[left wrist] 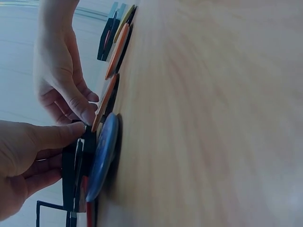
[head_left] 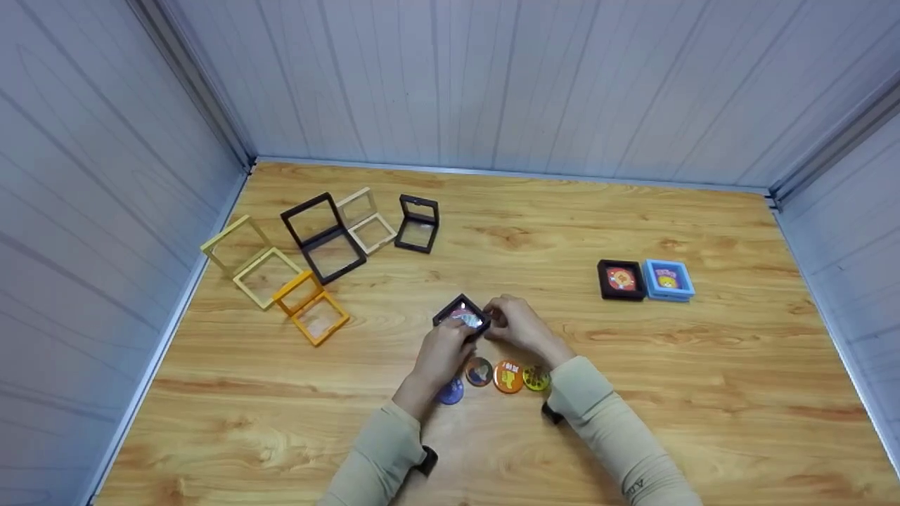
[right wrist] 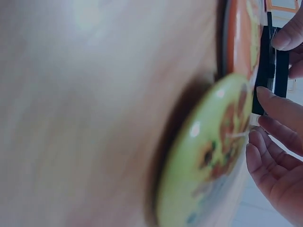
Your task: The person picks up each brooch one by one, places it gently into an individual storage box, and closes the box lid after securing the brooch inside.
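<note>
a wood-grain desk (head_left: 633,436) spreads below, honey-yellow with darker brown streaks and knots. three pale blue-grey walls close it in: the back wall (head_left: 464,84) has upright lines and faint wavering marks, the left wall (head_left: 84,211) carries slanting lines, and the right wall (head_left: 858,246) stands opposite. a greyish left corner strip (head_left: 198,81) and right corner strip (head_left: 837,144) mark where they meet. light trim (head_left: 492,171) follows the desk's far edge. in the right wrist view, cool light leaves a whitish sheen on the desk.
</note>
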Action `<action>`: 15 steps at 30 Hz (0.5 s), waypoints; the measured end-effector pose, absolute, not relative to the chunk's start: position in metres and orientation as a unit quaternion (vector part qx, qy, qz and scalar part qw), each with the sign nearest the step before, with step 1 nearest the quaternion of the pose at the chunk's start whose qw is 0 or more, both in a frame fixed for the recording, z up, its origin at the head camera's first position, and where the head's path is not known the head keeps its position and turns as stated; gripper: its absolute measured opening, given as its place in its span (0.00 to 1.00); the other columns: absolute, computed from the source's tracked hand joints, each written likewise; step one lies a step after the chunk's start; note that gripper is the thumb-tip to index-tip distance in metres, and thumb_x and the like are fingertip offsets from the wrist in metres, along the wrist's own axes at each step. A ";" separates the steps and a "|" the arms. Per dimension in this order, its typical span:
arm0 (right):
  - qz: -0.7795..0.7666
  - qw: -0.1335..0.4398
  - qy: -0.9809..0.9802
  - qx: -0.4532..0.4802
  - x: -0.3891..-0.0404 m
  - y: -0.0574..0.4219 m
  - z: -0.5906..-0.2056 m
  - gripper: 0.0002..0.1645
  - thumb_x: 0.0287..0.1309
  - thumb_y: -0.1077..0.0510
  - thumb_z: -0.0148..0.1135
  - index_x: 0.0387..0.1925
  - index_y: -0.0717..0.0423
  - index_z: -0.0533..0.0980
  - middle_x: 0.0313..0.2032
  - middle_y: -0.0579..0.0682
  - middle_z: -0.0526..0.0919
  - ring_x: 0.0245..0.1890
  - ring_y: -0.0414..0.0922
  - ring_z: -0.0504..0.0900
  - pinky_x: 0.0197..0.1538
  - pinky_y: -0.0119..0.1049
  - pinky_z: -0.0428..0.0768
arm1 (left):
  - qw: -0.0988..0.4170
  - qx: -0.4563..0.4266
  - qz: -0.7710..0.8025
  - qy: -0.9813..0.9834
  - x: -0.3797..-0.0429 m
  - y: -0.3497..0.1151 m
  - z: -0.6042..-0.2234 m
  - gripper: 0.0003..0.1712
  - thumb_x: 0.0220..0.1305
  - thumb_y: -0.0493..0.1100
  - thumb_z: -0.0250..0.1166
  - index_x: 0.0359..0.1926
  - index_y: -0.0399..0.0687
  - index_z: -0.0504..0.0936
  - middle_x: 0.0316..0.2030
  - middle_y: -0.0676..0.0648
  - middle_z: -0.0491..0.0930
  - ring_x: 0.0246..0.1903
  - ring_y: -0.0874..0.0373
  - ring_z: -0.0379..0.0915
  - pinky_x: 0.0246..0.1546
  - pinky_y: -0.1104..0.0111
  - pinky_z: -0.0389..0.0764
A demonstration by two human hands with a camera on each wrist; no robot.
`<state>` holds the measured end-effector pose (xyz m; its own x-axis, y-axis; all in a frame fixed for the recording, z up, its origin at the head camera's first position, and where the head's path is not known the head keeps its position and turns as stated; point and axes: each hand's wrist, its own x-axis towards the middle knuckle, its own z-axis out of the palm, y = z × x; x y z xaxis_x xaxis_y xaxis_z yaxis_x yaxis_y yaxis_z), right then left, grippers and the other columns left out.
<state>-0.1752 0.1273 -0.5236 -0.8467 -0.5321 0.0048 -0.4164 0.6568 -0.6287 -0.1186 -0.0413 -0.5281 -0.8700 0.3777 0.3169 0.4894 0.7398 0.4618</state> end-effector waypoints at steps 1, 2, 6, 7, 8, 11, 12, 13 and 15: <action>-0.321 0.088 0.906 -0.261 -0.175 0.128 -0.523 0.17 0.41 0.63 0.68 0.36 0.64 0.76 0.28 0.51 0.74 0.28 0.44 0.73 0.31 0.33 0.74 | 0.100 -0.234 -0.281 -0.925 -0.118 -0.042 -0.527 0.09 0.46 0.35 0.67 0.33 0.39 0.82 0.34 0.44 0.78 0.39 0.53 0.74 0.41 0.64 0.75; -0.320 0.084 0.907 -0.260 -0.174 0.128 -0.522 0.17 0.41 0.63 0.68 0.37 0.64 0.76 0.28 0.51 0.74 0.28 0.44 0.73 0.32 0.34 0.74 | 0.100 -0.233 -0.288 -0.923 -0.118 -0.043 -0.526 0.09 0.47 0.36 0.67 0.33 0.39 0.82 0.36 0.44 0.78 0.40 0.52 0.74 0.42 0.64 0.74; -0.322 0.069 0.906 -0.267 -0.170 0.128 -0.518 0.17 0.41 0.64 0.68 0.37 0.64 0.76 0.31 0.53 0.75 0.30 0.46 0.74 0.35 0.35 0.75 | 0.109 -0.224 -0.297 -0.922 -0.118 -0.045 -0.524 0.09 0.52 0.39 0.65 0.34 0.39 0.82 0.38 0.43 0.78 0.42 0.52 0.73 0.43 0.63 0.74; -0.324 0.066 0.904 -0.270 -0.169 0.128 -0.517 0.17 0.41 0.65 0.67 0.38 0.64 0.76 0.32 0.53 0.75 0.30 0.46 0.74 0.35 0.35 0.75 | 0.114 -0.222 -0.296 -0.922 -0.118 -0.046 -0.523 0.09 0.53 0.39 0.64 0.34 0.38 0.82 0.39 0.43 0.78 0.42 0.51 0.73 0.42 0.63 0.75; -0.328 0.063 0.902 -0.273 -0.168 0.128 -0.515 0.17 0.42 0.65 0.67 0.38 0.63 0.76 0.32 0.54 0.75 0.31 0.46 0.74 0.35 0.36 0.75 | 0.119 -0.221 -0.295 -0.922 -0.118 -0.047 -0.523 0.09 0.54 0.39 0.64 0.34 0.38 0.82 0.39 0.43 0.77 0.42 0.51 0.73 0.42 0.63 0.75; -0.344 0.056 0.895 -0.278 -0.165 0.126 -0.511 0.17 0.43 0.67 0.65 0.39 0.63 0.75 0.35 0.54 0.75 0.32 0.46 0.75 0.36 0.35 0.76 | 0.136 -0.220 -0.289 -0.922 -0.118 -0.051 -0.521 0.08 0.53 0.39 0.64 0.33 0.38 0.82 0.37 0.43 0.78 0.39 0.52 0.74 0.39 0.64 0.76; -0.346 0.053 0.894 -0.281 -0.165 0.126 -0.510 0.17 0.43 0.68 0.65 0.40 0.63 0.75 0.36 0.53 0.75 0.33 0.46 0.75 0.37 0.35 0.76 | 0.141 -0.220 -0.289 -0.921 -0.118 -0.052 -0.520 0.08 0.53 0.38 0.64 0.33 0.37 0.82 0.37 0.43 0.78 0.39 0.52 0.74 0.39 0.64 0.76; -0.350 0.050 0.891 -0.285 -0.164 0.125 -0.509 0.16 0.44 0.68 0.64 0.40 0.63 0.75 0.37 0.53 0.75 0.33 0.47 0.75 0.37 0.34 0.76 | 0.145 -0.220 -0.289 -0.920 -0.119 -0.053 -0.519 0.08 0.52 0.37 0.64 0.33 0.37 0.82 0.36 0.44 0.77 0.38 0.53 0.74 0.38 0.64 0.76; -0.352 0.045 0.887 -0.297 -0.163 0.124 -0.508 0.15 0.45 0.68 0.64 0.39 0.63 0.76 0.38 0.52 0.75 0.36 0.47 0.76 0.40 0.34 0.76 | 0.147 -0.217 -0.287 -0.921 -0.120 -0.056 -0.517 0.08 0.52 0.37 0.64 0.35 0.37 0.81 0.34 0.44 0.77 0.36 0.53 0.74 0.37 0.65 0.76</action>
<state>-0.1635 0.1243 -0.5076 -0.8193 -0.5586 0.1294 -0.4956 0.5761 -0.6500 -0.1196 -0.0560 -0.5170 -0.8625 0.3160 0.3952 0.4846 0.7406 0.4655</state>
